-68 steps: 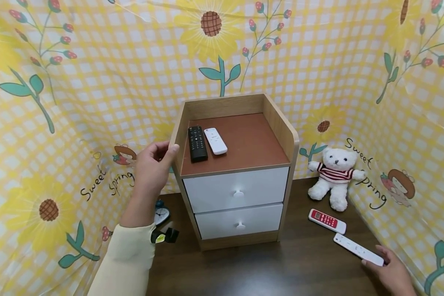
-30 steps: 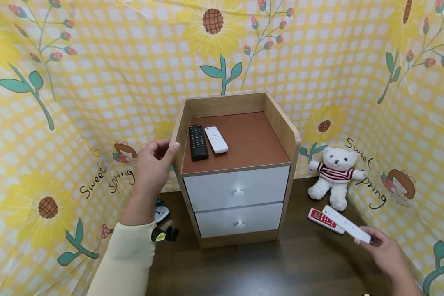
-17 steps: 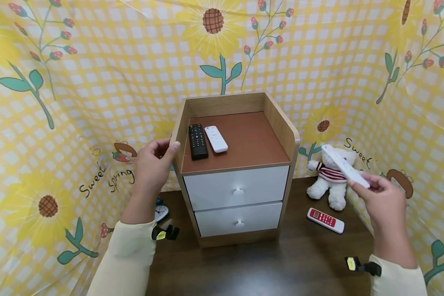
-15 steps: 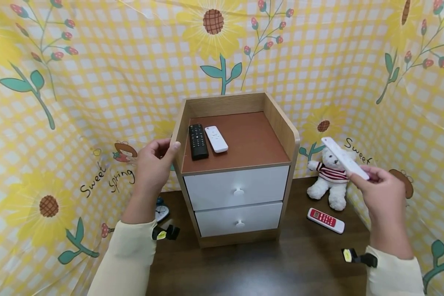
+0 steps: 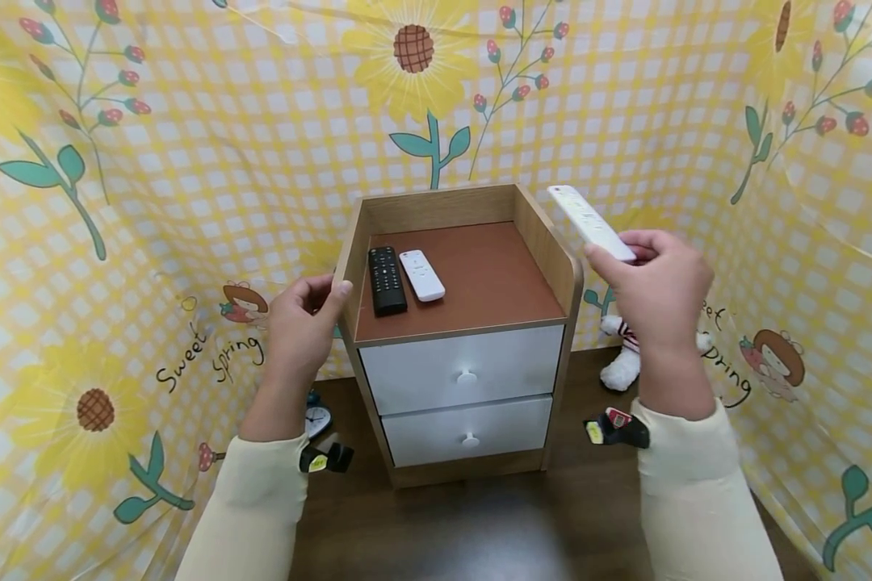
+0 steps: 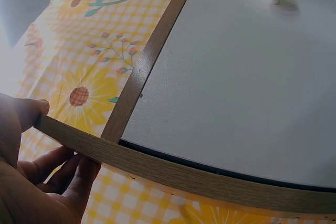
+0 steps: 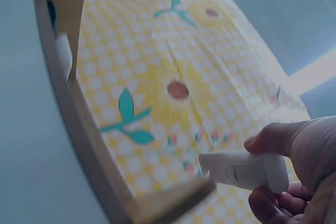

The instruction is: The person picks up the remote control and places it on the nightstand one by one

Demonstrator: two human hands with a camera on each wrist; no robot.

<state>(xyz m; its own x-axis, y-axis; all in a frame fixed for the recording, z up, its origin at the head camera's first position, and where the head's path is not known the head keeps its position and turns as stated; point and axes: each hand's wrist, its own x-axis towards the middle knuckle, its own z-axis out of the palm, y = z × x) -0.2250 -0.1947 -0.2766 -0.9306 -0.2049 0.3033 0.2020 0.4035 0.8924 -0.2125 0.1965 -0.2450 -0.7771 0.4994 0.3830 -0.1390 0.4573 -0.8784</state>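
My right hand (image 5: 657, 286) pinches a long white remote control (image 5: 592, 223) between thumb and fingers, holding it in the air by the right side panel of a small wooden nightstand (image 5: 463, 329). In the right wrist view the remote (image 7: 244, 170) points toward that panel's edge. At the nightstand's left, my left hand (image 5: 303, 331) grips the side panel's front edge, thumb (image 6: 34, 113) on one side and fingers on the other. On the brown top, a black remote (image 5: 387, 281) and a shorter white remote (image 5: 422, 276) lie side by side at the left.
Two white drawers (image 5: 465, 375) with round knobs are closed. A blue alarm clock (image 5: 317, 420) stands left of the nightstand. Behind my right arm, a white teddy bear (image 5: 620, 371) and a red-and-white remote (image 5: 618, 416) are mostly hidden. Yellow checked cloth (image 5: 189, 161) hangs around.
My right hand has taken hold of the long white remote on the dark surface, lifted it and carried it up and left to the nightstand. The left hand has kept its place.
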